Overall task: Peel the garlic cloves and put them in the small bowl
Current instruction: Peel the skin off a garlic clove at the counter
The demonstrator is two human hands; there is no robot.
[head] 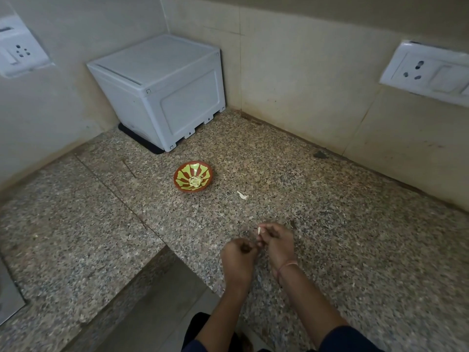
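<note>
Over the granite counter [355, 237], close to its near edge, the left hand [237, 260] is curled tight against the right; what it holds is hidden. The right hand [275, 243] pinches a garlic clove [259, 230], its long axis pointing away from the person, its pale tip past the fingertips [265, 227]. Farther off lie a peel scrap [243, 195], then the small bowl [183, 171] with peeled cloves [196, 182].
</note>
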